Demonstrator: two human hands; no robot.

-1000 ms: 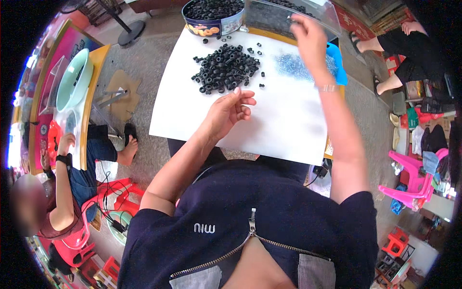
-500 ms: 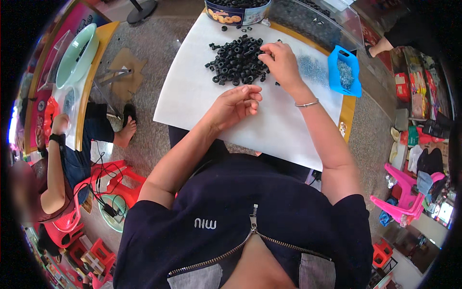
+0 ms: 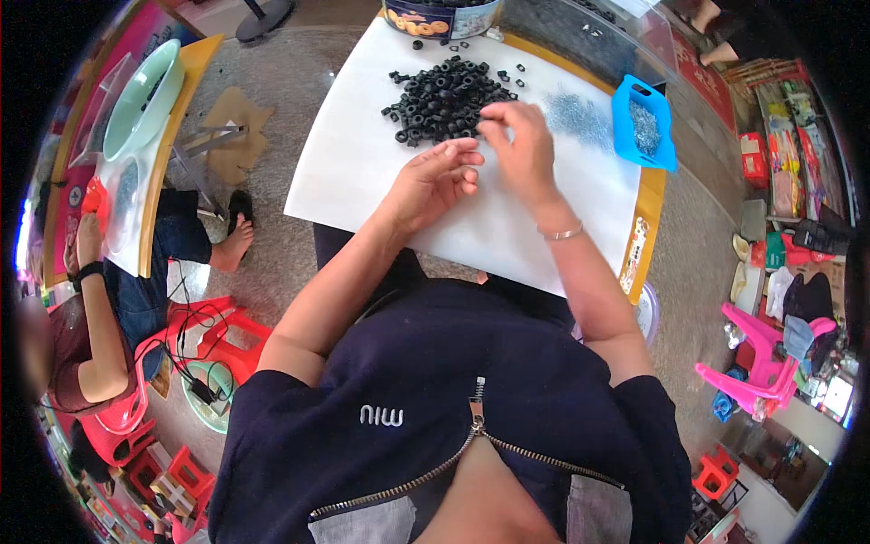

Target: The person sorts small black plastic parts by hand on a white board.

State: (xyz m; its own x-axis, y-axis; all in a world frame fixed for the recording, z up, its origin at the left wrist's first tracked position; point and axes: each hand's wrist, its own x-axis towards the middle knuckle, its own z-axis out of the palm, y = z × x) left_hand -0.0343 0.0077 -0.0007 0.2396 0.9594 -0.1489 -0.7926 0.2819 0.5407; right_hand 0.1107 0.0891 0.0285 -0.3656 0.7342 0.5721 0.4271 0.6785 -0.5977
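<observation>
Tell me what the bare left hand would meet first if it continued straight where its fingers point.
The left hand would probably meet the bare right hand first, though their relative depth is unclear.

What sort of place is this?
Possibly a small, informal workshop: a pile of small black parts lies on a white-topped table, beside a blue tray of tiny pieces, while another person sits at a second table.

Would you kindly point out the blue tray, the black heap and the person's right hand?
Blue tray [image 3: 667, 143]: head view, on its right wall.
Black heap [image 3: 442, 98]: head view, on its middle.
Right hand [image 3: 526, 150]: head view, on its back.
</observation>
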